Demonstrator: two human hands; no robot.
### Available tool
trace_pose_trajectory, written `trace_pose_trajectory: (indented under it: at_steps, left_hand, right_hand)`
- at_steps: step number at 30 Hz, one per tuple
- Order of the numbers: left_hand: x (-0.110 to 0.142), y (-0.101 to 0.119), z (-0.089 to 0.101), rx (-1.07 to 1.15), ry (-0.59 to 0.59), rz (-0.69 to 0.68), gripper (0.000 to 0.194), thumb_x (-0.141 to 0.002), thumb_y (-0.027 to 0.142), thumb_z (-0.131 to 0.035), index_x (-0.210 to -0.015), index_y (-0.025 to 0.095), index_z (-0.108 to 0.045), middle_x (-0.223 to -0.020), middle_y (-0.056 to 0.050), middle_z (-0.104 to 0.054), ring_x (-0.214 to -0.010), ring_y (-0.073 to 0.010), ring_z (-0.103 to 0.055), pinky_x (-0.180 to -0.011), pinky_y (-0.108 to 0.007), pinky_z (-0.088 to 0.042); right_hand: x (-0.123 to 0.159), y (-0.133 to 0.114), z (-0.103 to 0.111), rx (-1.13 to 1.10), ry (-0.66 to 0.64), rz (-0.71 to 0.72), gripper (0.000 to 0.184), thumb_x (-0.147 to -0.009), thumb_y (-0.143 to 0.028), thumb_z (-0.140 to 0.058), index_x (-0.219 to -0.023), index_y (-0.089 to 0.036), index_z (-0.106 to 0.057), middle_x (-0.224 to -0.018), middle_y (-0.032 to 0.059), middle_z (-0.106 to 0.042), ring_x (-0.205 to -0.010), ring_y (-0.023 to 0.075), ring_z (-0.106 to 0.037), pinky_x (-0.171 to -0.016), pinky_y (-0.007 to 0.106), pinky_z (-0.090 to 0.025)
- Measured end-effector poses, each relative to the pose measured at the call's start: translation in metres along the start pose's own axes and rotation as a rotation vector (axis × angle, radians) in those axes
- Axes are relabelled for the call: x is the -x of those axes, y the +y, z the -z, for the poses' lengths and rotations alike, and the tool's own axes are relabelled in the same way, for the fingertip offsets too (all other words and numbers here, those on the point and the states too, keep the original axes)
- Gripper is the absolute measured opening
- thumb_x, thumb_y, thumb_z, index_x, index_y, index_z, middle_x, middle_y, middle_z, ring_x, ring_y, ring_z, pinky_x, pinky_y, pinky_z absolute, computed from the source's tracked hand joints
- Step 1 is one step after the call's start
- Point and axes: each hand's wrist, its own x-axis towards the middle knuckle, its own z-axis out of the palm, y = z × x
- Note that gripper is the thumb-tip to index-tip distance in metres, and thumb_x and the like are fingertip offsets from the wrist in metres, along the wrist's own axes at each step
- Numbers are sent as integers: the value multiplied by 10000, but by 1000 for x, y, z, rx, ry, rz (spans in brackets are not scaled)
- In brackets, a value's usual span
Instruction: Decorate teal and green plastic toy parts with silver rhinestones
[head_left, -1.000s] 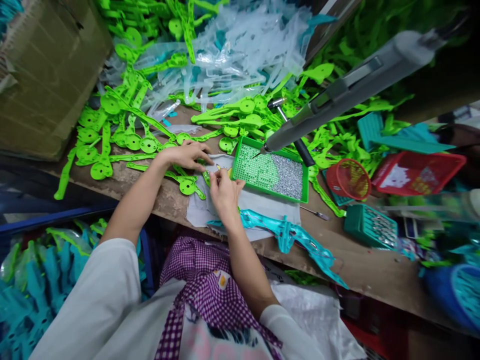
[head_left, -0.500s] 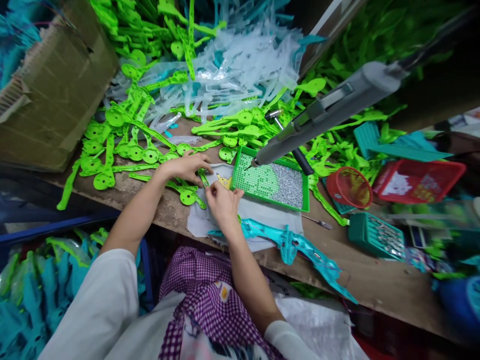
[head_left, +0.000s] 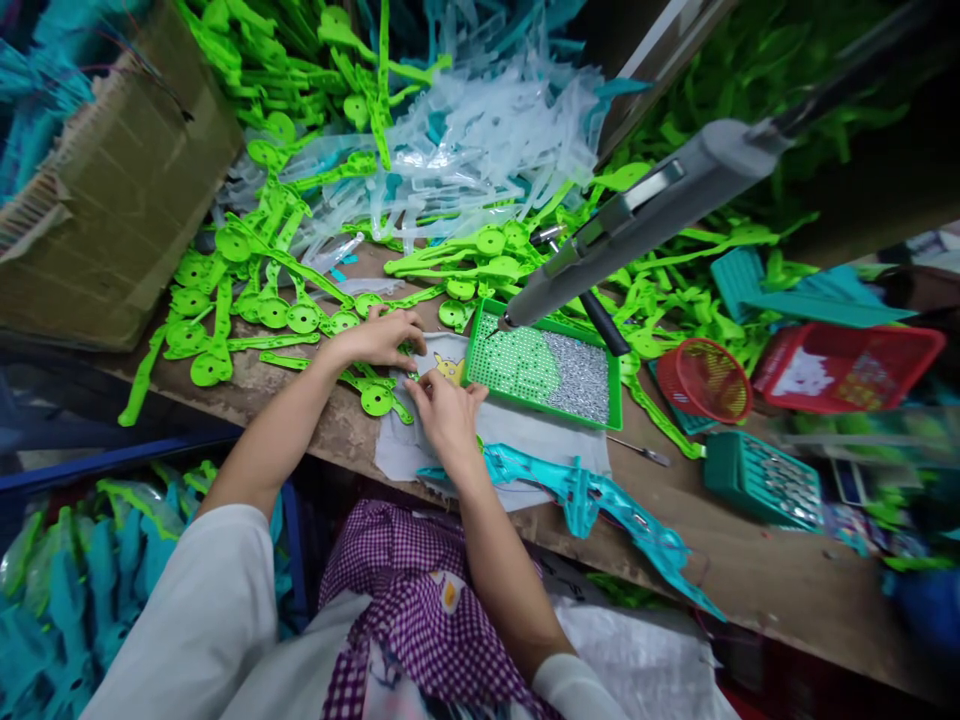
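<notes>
My left hand (head_left: 386, 340) is closed, its fingertips bent round a small bright green plastic part (head_left: 411, 374) at the left of a grey cloth. Close beside it, my right hand (head_left: 448, 412) pinches at the same part with thumb and forefinger; most of it is hidden by the fingers. A turquoise plastic bow-shaped piece (head_left: 581, 490) lies along the table edge, its left end passing under my right wrist. Behind my right hand stands a green tray (head_left: 616, 395) with a perforated plate and many small silvery screws (head_left: 585, 378). More flat green arms with round discs (head_left: 376, 400) lie under my left forearm.
A grey electric screwdriver (head_left: 637, 220) hangs over the tray. Behind it lie a hammer (head_left: 604, 325) and piles of green and clear plastic parts (head_left: 495, 130). A cardboard box (head_left: 127, 190) stands left; a red basket (head_left: 705, 380) and teal box (head_left: 761, 480) stand right.
The green part between my hands has turned and shows less than before. Both hands stay in nearly the same place; the view has shifted slightly.
</notes>
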Motion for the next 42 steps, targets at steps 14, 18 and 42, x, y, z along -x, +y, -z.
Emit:
trace_pose_trajectory:
  at_steps: [14,18,42]
  left_hand:
    - [-2,-6,-2,27,23,-12,348,-805,499,-682,-1037,243,-721,-1326,-73,-562,-1259,-298,-462,-1043,-436,-196]
    - [-1,-5,-1,25,38,-34,350,-808,494,-676,-1038,234,-721,-1313,-81,-576,-1246,-294,-480,-1040,-427,-225]
    - [4,-4,6,30,-26,-160,169,-803,383,-694,-899,260,-759,-1322,-65,-572,-1266,-289,-459,-1051,-415,-257]
  right_hand:
    - [5,7,-3,15,52,74,182,-951,-251,-479,-982,-204,-652,-751,40,-756,-670,180,-572,-864,343,-205]
    - [6,6,-4,14,93,87,251,-982,-349,-457,-925,-210,-657,-739,33,-752,-650,169,-569,-864,345,-199]
    - [-5,-6,-1,113,133,-34,276,-966,-323,-399,-935,-180,-634,-768,88,-741,-689,223,-601,-853,372,-251]
